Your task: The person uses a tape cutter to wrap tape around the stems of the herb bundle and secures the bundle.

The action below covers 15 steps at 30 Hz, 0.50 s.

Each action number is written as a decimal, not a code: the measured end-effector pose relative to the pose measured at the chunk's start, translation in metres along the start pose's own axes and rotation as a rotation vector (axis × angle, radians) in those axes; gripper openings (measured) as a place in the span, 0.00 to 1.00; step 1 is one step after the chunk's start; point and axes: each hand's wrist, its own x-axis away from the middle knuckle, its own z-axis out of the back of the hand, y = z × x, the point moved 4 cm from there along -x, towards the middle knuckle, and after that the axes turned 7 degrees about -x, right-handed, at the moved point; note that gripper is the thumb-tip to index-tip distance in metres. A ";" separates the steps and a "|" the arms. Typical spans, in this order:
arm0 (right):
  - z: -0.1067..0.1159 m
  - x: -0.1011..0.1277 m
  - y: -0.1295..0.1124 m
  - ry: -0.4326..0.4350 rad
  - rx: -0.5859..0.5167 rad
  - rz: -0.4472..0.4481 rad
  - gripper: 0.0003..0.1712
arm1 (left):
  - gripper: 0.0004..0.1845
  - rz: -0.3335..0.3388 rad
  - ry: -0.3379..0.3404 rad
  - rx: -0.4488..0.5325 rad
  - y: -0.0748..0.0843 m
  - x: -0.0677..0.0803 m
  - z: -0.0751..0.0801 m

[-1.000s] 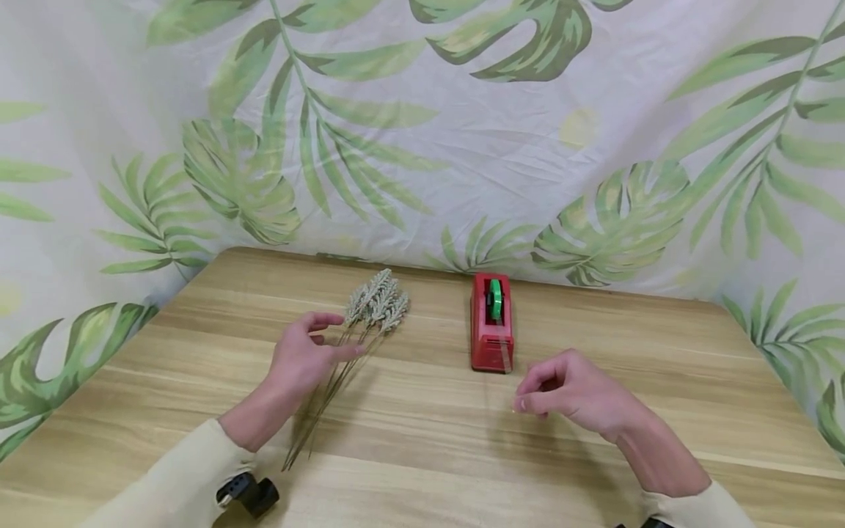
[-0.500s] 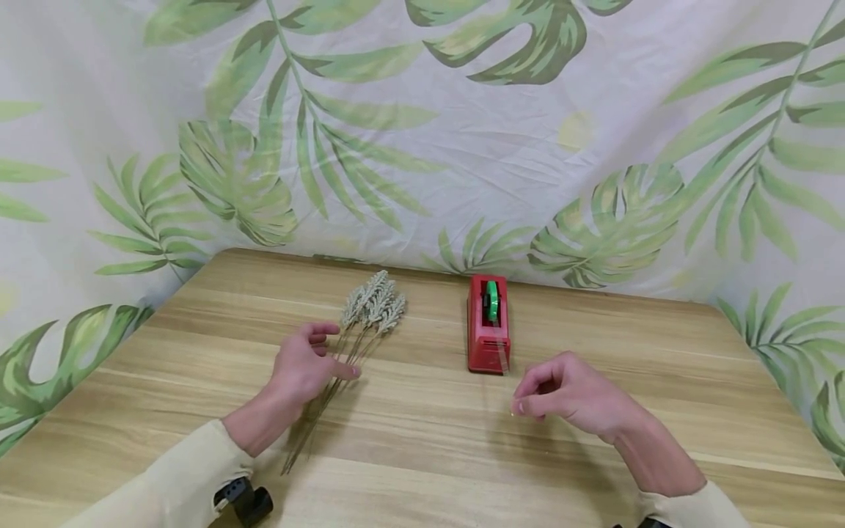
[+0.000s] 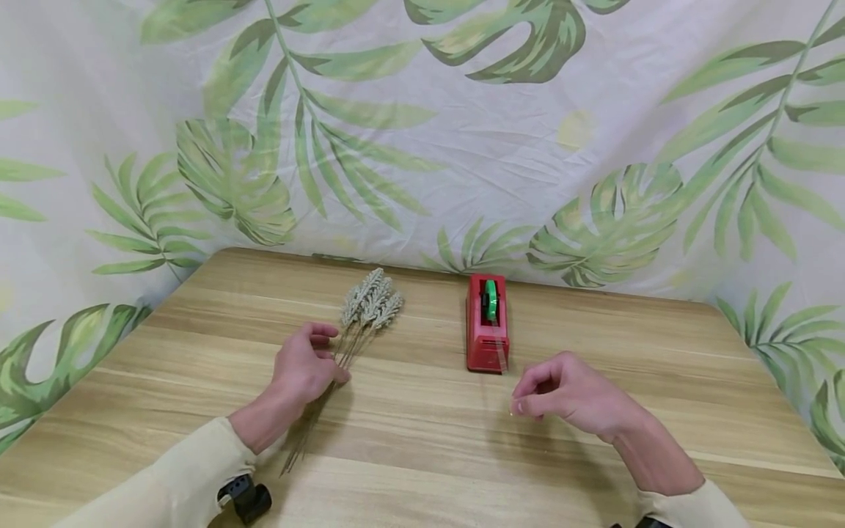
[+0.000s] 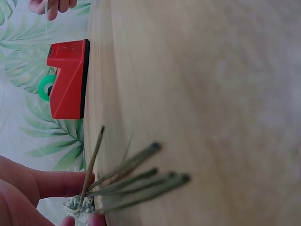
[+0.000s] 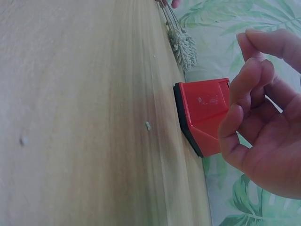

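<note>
The wheat stalks [image 3: 343, 363] are lying flat on the table [image 3: 422, 455], heads fanned toward the back edge and stems trailing toward the person. The left hand [image 3: 306, 367] is curled over the stems about midway, thumb on one side and fingers on the other, so the bunch is being gathered and pinched together rather than just touched. In the left wrist view the cut ends [image 4: 160, 176] can be seen splaying out loose past the grip, which fits: the stems are only held at one spot, so they spread below it.

The tape dispenser [image 3: 487, 323] is parked upright near the back of the table, well apart from the stalks, its cutter end turned toward the person. Probably set that way so tape can be drawn straight toward the front.

The right hand [image 3: 574, 396] is held just above the table in front of the dispenser, thumb and forefinger pressed together, the other fingers loosely curled. A faint clear strip [image 3: 503, 381] looks stretched from the cutter down to that pinch, so a piece of tape seems to be held taut there, though it's thin and hard to be sure of. From the right wrist view only the curled fingers [image 5: 244, 94] beside the red body are clear; no tape can be made out.
</note>
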 end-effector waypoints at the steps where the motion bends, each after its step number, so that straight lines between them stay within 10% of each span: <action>1: 0.000 0.000 0.000 0.000 0.001 -0.001 0.09 | 0.42 0.003 -0.006 0.005 0.000 0.000 0.000; 15: -0.002 0.000 0.000 0.006 0.008 -0.004 0.09 | 0.34 -0.007 -0.030 0.027 -0.004 -0.005 0.007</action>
